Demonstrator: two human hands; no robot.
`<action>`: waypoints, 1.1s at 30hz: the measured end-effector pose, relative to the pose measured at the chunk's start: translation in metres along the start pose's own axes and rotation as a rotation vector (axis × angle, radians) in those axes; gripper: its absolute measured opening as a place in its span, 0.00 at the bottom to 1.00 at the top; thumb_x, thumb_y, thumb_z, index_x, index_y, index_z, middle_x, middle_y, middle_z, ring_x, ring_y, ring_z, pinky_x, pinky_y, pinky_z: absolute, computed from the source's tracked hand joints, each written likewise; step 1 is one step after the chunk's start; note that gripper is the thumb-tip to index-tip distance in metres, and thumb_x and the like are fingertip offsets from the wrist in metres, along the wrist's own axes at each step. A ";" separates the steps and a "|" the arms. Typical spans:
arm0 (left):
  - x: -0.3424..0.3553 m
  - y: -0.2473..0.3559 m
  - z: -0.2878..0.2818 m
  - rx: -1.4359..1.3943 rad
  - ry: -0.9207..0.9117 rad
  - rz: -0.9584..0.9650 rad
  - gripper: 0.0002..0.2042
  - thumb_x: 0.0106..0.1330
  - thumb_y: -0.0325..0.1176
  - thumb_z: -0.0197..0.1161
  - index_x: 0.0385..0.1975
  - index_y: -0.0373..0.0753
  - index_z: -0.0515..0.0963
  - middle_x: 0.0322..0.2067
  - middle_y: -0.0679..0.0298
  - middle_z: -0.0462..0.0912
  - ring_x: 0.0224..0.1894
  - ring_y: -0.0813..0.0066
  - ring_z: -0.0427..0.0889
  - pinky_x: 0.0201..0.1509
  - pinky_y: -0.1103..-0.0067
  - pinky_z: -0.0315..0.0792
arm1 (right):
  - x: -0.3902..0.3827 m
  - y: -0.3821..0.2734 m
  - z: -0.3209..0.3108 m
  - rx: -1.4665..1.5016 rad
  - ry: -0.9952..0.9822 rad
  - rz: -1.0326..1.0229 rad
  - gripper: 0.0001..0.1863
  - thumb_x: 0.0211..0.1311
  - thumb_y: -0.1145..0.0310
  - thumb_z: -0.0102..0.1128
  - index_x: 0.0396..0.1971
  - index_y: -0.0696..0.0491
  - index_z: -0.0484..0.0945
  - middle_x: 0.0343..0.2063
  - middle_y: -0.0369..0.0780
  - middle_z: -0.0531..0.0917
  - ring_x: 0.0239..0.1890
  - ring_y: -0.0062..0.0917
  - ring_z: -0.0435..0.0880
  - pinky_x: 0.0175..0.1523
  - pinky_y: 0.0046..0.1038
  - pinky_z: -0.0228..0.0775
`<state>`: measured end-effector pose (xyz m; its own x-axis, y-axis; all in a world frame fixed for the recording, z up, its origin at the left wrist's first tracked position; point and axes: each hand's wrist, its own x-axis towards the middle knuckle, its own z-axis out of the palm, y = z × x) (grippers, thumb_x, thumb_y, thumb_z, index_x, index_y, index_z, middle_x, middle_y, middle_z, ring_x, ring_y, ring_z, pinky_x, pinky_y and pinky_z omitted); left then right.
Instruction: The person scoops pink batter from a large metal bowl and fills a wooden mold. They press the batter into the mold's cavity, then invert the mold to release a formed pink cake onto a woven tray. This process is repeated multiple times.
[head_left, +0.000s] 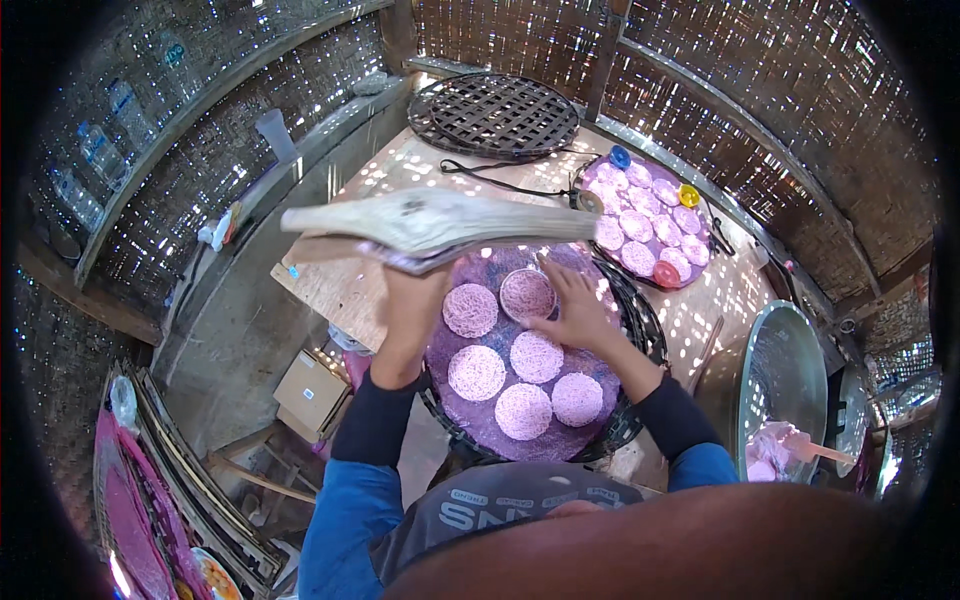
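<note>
My left hand (412,300) is raised under a pale wooden press (430,222) with long side handles. It grips the press, though most of its fingers are hidden behind it. Below lies a round tray (460,408) covered with purple sheeting, bearing several pink discs of fine strands, such as this pink disc (477,373). At the tray's far side, my right hand (578,312) spans a rimmed round mould (528,295), thumb and fingers at its edge. Pink strands show inside the rim.
Farther right, another tray (650,225) holds pink discs and small coloured cups. A black woven rack (493,115) lies at the back of the wooden table (345,300). A large green basin (785,370) with pink dough (772,448) stands at right. A cardboard box (312,393) sits low left.
</note>
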<state>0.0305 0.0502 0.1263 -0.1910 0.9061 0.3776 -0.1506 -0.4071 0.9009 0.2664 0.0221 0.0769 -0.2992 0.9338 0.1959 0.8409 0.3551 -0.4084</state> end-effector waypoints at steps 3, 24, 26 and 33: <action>-0.012 0.005 -0.028 0.086 0.151 -0.009 0.10 0.51 0.23 0.61 0.35 0.34 0.74 0.31 0.66 0.78 0.31 0.79 0.76 0.35 0.82 0.70 | -0.006 -0.009 0.017 -0.109 0.052 0.039 0.56 0.39 0.42 0.63 0.64 0.54 0.44 0.52 0.50 0.65 0.55 0.46 0.63 0.61 0.42 0.49; -0.024 0.005 -0.055 -0.099 0.315 -0.126 0.11 0.48 0.20 0.62 0.33 0.35 0.75 0.29 0.66 0.77 0.30 0.79 0.75 0.33 0.83 0.68 | -0.011 0.004 0.021 0.261 0.174 0.021 0.56 0.38 0.53 0.70 0.64 0.55 0.45 0.53 0.51 0.66 0.55 0.44 0.66 0.60 0.39 0.54; -0.025 0.005 -0.055 -0.094 0.313 -0.128 0.11 0.48 0.20 0.62 0.33 0.35 0.75 0.29 0.66 0.77 0.29 0.79 0.74 0.33 0.83 0.68 | -0.017 0.001 0.006 0.514 0.200 0.164 0.58 0.37 0.55 0.72 0.65 0.52 0.42 0.54 0.52 0.66 0.55 0.41 0.66 0.59 0.37 0.57; -0.028 0.014 -0.055 0.000 0.330 -0.051 0.10 0.51 0.22 0.62 0.35 0.34 0.74 0.29 0.66 0.76 0.31 0.78 0.75 0.35 0.82 0.68 | -0.083 0.037 -0.028 0.282 0.162 0.147 0.57 0.36 0.53 0.70 0.65 0.52 0.44 0.55 0.50 0.65 0.56 0.43 0.65 0.61 0.39 0.54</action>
<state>-0.0195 0.0130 0.1162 -0.4875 0.8389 0.2421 -0.1679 -0.3622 0.9169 0.3347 -0.0438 0.0702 -0.0898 0.9650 0.2466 0.7055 0.2363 -0.6681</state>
